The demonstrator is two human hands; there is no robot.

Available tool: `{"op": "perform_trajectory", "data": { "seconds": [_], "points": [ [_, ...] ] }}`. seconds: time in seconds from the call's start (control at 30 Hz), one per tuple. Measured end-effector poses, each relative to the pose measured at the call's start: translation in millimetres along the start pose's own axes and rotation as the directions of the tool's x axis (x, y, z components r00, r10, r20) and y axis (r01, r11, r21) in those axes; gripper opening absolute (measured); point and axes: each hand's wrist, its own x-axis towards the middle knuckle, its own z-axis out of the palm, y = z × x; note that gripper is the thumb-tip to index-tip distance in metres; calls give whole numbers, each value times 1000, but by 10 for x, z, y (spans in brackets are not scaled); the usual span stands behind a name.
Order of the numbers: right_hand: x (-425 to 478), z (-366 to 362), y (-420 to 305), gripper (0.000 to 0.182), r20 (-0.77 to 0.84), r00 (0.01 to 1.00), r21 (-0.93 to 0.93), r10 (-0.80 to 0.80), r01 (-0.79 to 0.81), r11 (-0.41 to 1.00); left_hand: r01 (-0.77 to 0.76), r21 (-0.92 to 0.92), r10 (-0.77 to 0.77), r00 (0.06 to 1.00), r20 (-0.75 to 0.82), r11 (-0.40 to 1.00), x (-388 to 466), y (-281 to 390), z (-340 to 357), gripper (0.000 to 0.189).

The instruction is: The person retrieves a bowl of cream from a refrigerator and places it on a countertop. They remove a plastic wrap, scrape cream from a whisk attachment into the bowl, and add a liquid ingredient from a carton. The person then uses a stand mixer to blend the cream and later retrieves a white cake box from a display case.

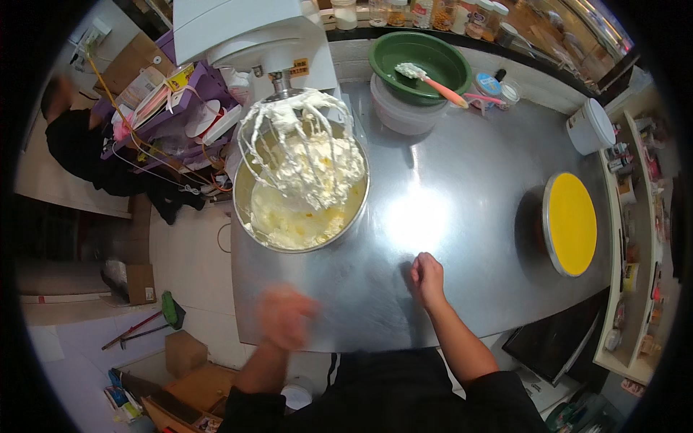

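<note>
My left hand (287, 316), blurred by motion, is over the near left part of the steel table (357, 303); its fingers cannot be made out. To its right, my right hand (427, 276) is curled into a loose fist at the tabletop, with nothing visible in it. Beyond my left hand stands a metal mixing bowl (302, 251) holding pale yellow-white cream (300, 216). A balloon whisk (254, 146) thickly coated with cream hangs from the stand mixer (249, 32) over this bowl. A clump of cream clings inside the whisk's wires.
A green basin (384, 51) sits on a translucent tub (406, 119), with a cream-covered spatula (441, 92) across it. A yellow-topped round turntable (571, 224) and a white bucket (590, 127) stand right. Shelves (622, 325) border that side. Another person (86, 140) is far left.
</note>
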Motion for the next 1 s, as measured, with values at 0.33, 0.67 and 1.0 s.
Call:
{"op": "perform_trajectory", "data": {
  "seconds": [0.33, 0.67, 1.0],
  "points": [
    [-1045, -959, 269, 29, 115, 986, 23, 120, -124, 992, -62, -785, 691, 522, 500, 616, 395, 2370, 2557, 19],
    [-2064, -3484, 520, 30, -168, 982, 331, 81, -21, 943, 289, -753, 743, 168, 647, 591, -502, 3620, 4831, 19],
    [-3052, -5468, 1291, 30, -632, 698, 653, 337, 245, 717, 647, -540, 798, -185, 574, 538, -1428, 4397, 6845, 20]
  ]
}}
